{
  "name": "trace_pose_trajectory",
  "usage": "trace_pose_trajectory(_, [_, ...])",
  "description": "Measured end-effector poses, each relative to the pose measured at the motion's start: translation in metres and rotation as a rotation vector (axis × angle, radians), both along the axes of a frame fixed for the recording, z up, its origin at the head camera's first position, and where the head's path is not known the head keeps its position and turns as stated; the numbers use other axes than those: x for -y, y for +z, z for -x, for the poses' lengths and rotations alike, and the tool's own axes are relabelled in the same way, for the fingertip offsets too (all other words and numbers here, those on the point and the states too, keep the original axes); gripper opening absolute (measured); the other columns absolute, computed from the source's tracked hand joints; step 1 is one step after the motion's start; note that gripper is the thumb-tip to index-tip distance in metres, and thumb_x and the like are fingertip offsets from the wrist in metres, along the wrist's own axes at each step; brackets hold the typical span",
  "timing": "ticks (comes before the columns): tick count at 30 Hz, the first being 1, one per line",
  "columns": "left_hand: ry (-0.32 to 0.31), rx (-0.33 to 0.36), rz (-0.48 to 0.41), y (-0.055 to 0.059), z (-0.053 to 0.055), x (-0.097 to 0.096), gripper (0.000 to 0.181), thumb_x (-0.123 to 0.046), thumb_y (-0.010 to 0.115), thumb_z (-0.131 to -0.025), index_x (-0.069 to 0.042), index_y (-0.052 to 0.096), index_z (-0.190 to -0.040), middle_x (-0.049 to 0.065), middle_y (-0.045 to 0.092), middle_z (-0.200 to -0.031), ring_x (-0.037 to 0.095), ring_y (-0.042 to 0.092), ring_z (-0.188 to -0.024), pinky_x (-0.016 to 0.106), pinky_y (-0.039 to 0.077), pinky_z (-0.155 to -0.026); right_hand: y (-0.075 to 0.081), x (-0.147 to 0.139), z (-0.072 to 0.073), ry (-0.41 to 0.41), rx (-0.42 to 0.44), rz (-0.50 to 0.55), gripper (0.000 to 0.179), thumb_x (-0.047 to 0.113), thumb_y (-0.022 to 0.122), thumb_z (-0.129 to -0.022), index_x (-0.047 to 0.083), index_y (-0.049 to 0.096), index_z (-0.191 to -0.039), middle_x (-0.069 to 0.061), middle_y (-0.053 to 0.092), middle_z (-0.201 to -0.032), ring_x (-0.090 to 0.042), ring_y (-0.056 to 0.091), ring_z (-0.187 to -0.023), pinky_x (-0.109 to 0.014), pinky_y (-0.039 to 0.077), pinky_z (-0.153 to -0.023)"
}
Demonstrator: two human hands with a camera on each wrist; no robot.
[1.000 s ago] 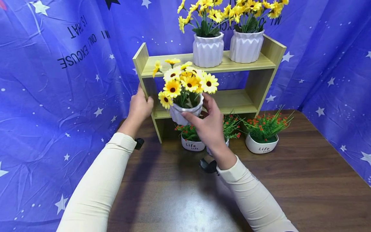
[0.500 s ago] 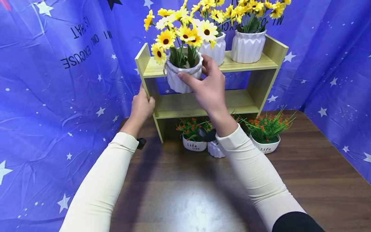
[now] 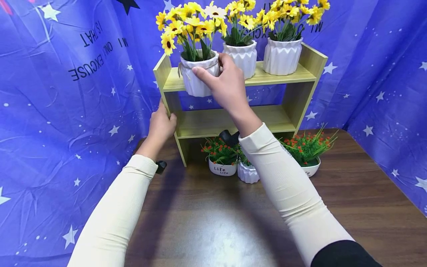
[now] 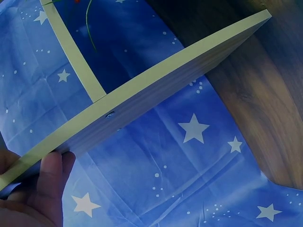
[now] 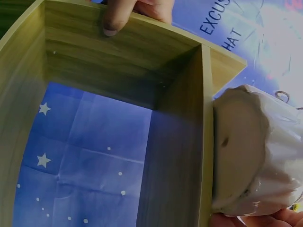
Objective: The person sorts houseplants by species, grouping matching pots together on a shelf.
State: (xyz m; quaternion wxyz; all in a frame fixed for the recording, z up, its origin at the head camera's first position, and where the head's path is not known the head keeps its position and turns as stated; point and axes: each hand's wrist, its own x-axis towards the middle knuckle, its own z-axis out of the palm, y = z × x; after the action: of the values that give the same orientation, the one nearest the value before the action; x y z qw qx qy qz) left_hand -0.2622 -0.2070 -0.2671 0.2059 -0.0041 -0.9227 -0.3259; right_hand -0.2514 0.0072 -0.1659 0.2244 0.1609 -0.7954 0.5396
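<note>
My right hand (image 3: 230,83) grips a white pleated flowerpot (image 3: 199,76) of yellow artificial sunflowers (image 3: 190,27), thumb on its front and fingers round its right side. The pot is upright at the left end of the wooden shelf's (image 3: 280,78) top board, overlapping its front edge. In the right wrist view the pot's underside (image 5: 239,151) shows right beside the board. My left hand (image 3: 161,124) holds the shelf's left side panel, thumb inside and fingers outside; the left wrist view shows the fingers (image 4: 49,175) pinching the panel (image 4: 142,90).
Two more white sunflower pots, a middle one (image 3: 241,57) and a right one (image 3: 282,55), stand on the top board. Below, on the brown table (image 3: 200,207), are a white "Life" planter (image 3: 222,170), a small pleated pot (image 3: 248,174) and another planter (image 3: 311,170). A blue star curtain (image 3: 66,148) hangs behind.
My right hand has lifted the sunflower pot from in front of the middle shelf to the left end of the top board. My left hand has stayed on the side panel.
</note>
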Motion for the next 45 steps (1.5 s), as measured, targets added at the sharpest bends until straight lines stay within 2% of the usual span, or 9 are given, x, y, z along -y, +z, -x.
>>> trace_pose_trajectory(9, [0.005, 0.018, 0.004, -0.003, -0.001, 0.000, 0.053, -0.012, 0.051, -0.096, -0.007, 0.034, -0.146, 0.034, 0.063, -0.113, 0.051, 0.061, -0.106, 0.059, 0.047, -0.088, 0.002, 0.010, 0.015, -0.065, 0.014, -0.129, 0.074, 0.055, 0.071, -0.085, 0.009, 0.053, -0.141, -0.004, 0.065, -0.122, -0.013, 0.058, -0.104, -0.026, 0.046, -0.086])
trace_pose_trajectory(21, [-0.004, 0.001, 0.020, -0.002, -0.003, -0.002, 0.053, -0.012, 0.053, -0.096, -0.008, 0.035, -0.145, 0.034, 0.063, -0.115, 0.050, 0.061, -0.107, 0.059, 0.047, -0.088, 0.008, 0.020, 0.029, -0.060, 0.064, -0.148, 0.074, 0.058, 0.069, -0.085, 0.008, 0.050, -0.138, -0.006, 0.066, -0.115, -0.017, 0.061, -0.097, -0.030, 0.046, -0.078])
trace_pose_trajectory(27, [-0.007, 0.009, 0.019, -0.001, -0.001, -0.002, 0.055, -0.013, 0.051, -0.097, -0.009, 0.032, -0.148, 0.033, 0.063, -0.115, 0.049, 0.062, -0.107, 0.058, 0.048, -0.086, 0.008, 0.025, 0.037, -0.081, 0.050, -0.154, 0.073, 0.059, 0.068, -0.086, 0.008, 0.049, -0.135, -0.005, 0.065, -0.112, -0.017, 0.058, -0.093, -0.030, 0.045, -0.075])
trace_pose_trajectory(31, [-0.004, 0.004, 0.024, 0.000, 0.000, -0.001, 0.055, -0.013, 0.052, -0.096, -0.007, 0.033, -0.147, 0.034, 0.063, -0.114, 0.050, 0.061, -0.106, 0.058, 0.047, -0.087, 0.007, 0.029, 0.041, -0.096, 0.050, -0.146, 0.076, 0.060, 0.068, -0.085, 0.009, 0.048, -0.137, -0.005, 0.064, -0.118, -0.017, 0.058, -0.100, -0.031, 0.045, -0.080])
trace_pose_trajectory(34, [-0.003, 0.005, 0.019, 0.000, 0.001, -0.001, 0.056, -0.013, 0.052, -0.095, -0.006, 0.032, -0.147, 0.034, 0.063, -0.113, 0.050, 0.061, -0.106, 0.059, 0.047, -0.087, 0.005, 0.030, 0.039, -0.094, 0.056, -0.150, 0.085, 0.063, 0.067, -0.084, 0.009, 0.042, -0.145, -0.005, 0.060, -0.129, -0.017, 0.056, -0.112, -0.030, 0.044, -0.090])
trace_pose_trajectory(37, [0.000, 0.006, 0.014, -0.001, 0.001, 0.000, 0.057, -0.013, 0.052, -0.095, -0.006, 0.032, -0.148, 0.035, 0.063, -0.113, 0.050, 0.061, -0.107, 0.059, 0.047, -0.088, 0.002, 0.029, 0.033, -0.047, 0.069, -0.098, 0.093, 0.062, 0.068, -0.084, 0.010, 0.032, -0.153, -0.005, 0.050, -0.145, -0.013, 0.047, -0.128, -0.025, 0.038, -0.103])
trace_pose_trajectory(40, [0.005, 0.005, 0.008, 0.000, 0.001, 0.000, 0.057, -0.014, 0.052, -0.095, -0.007, 0.033, -0.147, 0.035, 0.063, -0.113, 0.050, 0.061, -0.107, 0.058, 0.046, -0.088, -0.004, 0.024, 0.025, 0.021, 0.052, 0.033, 0.090, 0.053, 0.071, -0.086, 0.009, 0.031, -0.154, -0.004, 0.043, -0.152, -0.011, 0.041, -0.136, -0.022, 0.033, -0.108])
trace_pose_trajectory(43, [0.007, 0.008, 0.009, 0.001, 0.001, 0.000, 0.056, -0.014, 0.052, -0.095, -0.007, 0.033, -0.147, 0.035, 0.062, -0.114, 0.050, 0.060, -0.108, 0.058, 0.046, -0.089, -0.014, 0.016, 0.015, 0.087, -0.002, 0.184, 0.080, 0.041, 0.075, -0.087, 0.008, 0.038, -0.150, -0.006, 0.046, -0.149, -0.013, 0.046, -0.133, -0.025, 0.040, -0.104])
trace_pose_trajectory(45, [0.009, 0.007, 0.012, 0.001, 0.001, 0.000, 0.056, -0.014, 0.052, -0.095, -0.007, 0.033, -0.147, 0.036, 0.062, -0.115, 0.050, 0.060, -0.108, 0.058, 0.046, -0.089, -0.022, 0.010, 0.007, 0.105, -0.046, 0.247, 0.073, 0.034, 0.076, -0.088, 0.007, 0.043, -0.147, -0.007, 0.050, -0.146, -0.016, 0.049, -0.131, -0.028, 0.043, -0.102])
